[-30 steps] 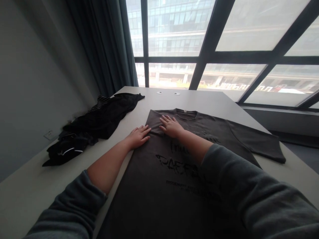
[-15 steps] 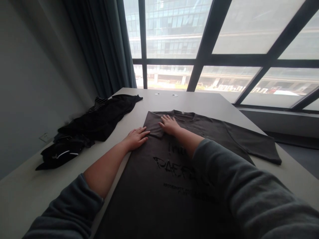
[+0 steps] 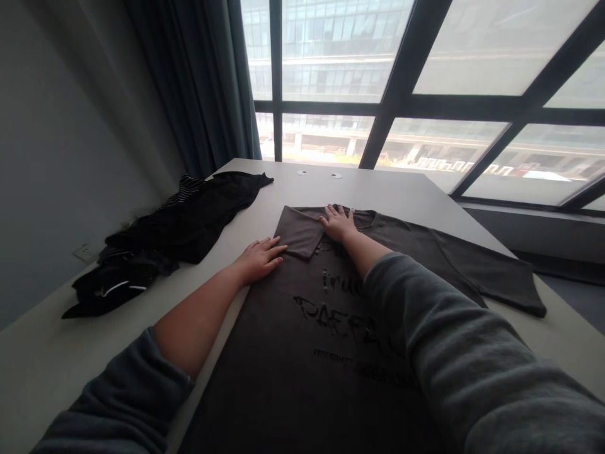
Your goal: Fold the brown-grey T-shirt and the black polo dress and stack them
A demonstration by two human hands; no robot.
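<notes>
A dark grey T-shirt [image 3: 283,353] with black lettering lies spread on the white table, its collar toward the window. Its left sleeve [image 3: 299,234] is folded inward over the chest, while the right sleeve [image 3: 510,280] stretches out to the side. My left hand [image 3: 259,260] rests flat at the shirt's left edge beside the folded sleeve, fingers apart and fingertips on the cloth. Near the collar, my right hand [image 3: 338,223] presses flat on the fabric with its fingers spread. My right forearm covers part of the lettering.
Black clothes [image 3: 189,221], one piece striped, lie heaped along the table's left side, with a black cap-like item [image 3: 106,290] in front. Two small white discs sit on the white table [image 3: 378,183] at the far end. A curtain [image 3: 208,82] hangs beside the large window.
My right hand has slid across the shirt from the folded sleeve toward the collar. My left hand stays at the shirt's edge. The view has shifted slightly.
</notes>
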